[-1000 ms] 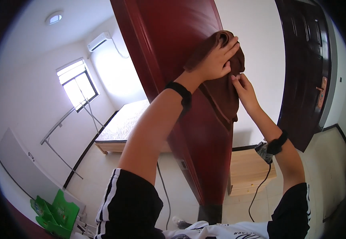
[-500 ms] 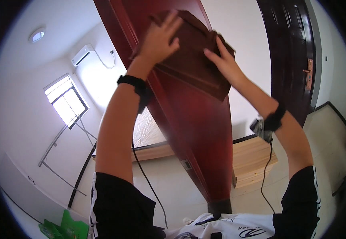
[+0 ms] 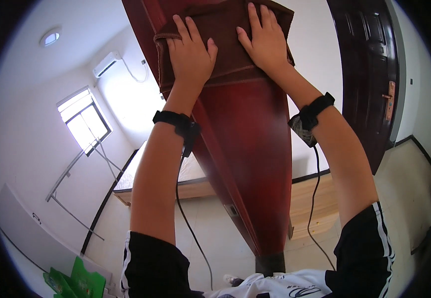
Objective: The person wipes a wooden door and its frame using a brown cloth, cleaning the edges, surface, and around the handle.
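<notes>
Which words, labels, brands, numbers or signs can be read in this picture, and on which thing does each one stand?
No text here is clear enough to quote.
White shirt: dark printed marks, upside down, partly lost in folds, too small to read reliably.
Brown cloth: no lettering shows.
Dark door: no lettering shows.

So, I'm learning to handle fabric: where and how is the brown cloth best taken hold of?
Probably pinch the brown cloth by its right edge, coming from the right: that edge seems to jut past the red door, leaving both faces reachable. The middle is less handy, spread beneath the left hand and right hand.
</notes>
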A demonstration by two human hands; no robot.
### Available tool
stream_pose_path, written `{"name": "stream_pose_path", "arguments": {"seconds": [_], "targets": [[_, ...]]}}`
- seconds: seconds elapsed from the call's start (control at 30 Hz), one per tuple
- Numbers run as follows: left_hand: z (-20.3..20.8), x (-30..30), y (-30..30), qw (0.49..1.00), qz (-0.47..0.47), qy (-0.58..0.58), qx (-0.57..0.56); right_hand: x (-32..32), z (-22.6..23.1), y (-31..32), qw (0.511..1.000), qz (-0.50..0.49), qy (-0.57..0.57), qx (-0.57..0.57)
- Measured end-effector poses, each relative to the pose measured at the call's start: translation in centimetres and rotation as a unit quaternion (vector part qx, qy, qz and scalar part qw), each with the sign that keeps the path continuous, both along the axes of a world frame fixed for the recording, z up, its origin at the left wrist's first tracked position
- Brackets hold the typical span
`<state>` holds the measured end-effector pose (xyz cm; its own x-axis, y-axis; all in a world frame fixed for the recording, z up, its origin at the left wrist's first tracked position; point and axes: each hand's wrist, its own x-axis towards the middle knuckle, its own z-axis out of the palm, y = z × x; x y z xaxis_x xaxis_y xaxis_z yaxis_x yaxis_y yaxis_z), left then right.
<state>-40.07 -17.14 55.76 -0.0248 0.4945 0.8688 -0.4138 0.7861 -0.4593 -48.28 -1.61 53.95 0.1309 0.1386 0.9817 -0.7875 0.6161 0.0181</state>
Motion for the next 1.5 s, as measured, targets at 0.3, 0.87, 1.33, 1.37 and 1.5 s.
{"name": "stream_pose_path", "arguments": {"seconds": [0.3, 0.87, 1.33, 1.37, 1.5], "targets": [[-5.8, -1.3, 2.8, 0.994, -0.028, -0.016, 0.106, -3.2, -5.0, 1.4, 0.998, 0.04, 0.025, 0.045], [-8.7, -1.6, 4.1, 0.974, -0.071, -0.048, 0.208, -2.2, -0.9, 0.1, 0.995, 0.085, 0.054, 0.017], [-10.5, -2.5, 3.9, 0.934, -0.234, 0.039, 0.267, 1.8, 2.1, -7.8, 0.906, 0.35, 0.052, 0.231], [-10.3, -2.4, 4.1, 0.938, -0.221, 0.044, 0.264, 1.9, 2.3, -7.1, 0.92, 0.311, 0.092, 0.219], [-10.7, -2.9, 3.9, 0.942, -0.2, 0.049, 0.263, -0.3, 3.0, -5.1, 0.93, 0.209, 0.157, 0.258]]}}
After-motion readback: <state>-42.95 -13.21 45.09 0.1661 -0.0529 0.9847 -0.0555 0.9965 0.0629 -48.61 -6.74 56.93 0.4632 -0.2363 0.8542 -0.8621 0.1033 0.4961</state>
